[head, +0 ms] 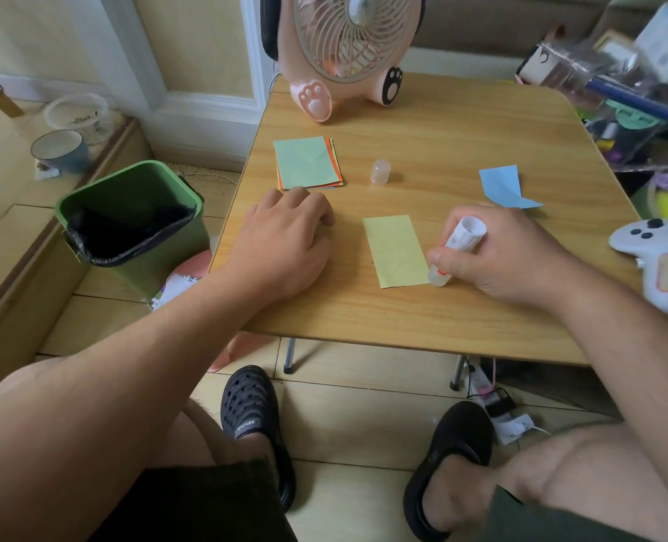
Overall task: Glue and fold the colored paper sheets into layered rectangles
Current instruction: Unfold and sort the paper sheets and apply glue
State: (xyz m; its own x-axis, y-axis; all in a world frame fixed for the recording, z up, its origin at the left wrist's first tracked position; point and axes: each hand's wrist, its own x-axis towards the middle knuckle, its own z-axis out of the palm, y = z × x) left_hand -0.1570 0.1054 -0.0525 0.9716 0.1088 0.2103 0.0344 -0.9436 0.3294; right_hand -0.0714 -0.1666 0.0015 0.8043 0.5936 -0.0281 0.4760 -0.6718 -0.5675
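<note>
Risk entry: my right hand (pixel 508 252) grips the glue stick (pixel 457 248) at the unpinned yellow sheet (pixel 395 250); left hand (pixel 285 244) rests loosely curled, empty, so paper may drag.

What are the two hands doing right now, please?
Left hand: holds nothing, fingers loosely curled, resting on the table.
Right hand: grips the glue stick, tip down at the yellow paper's edge.
</note>
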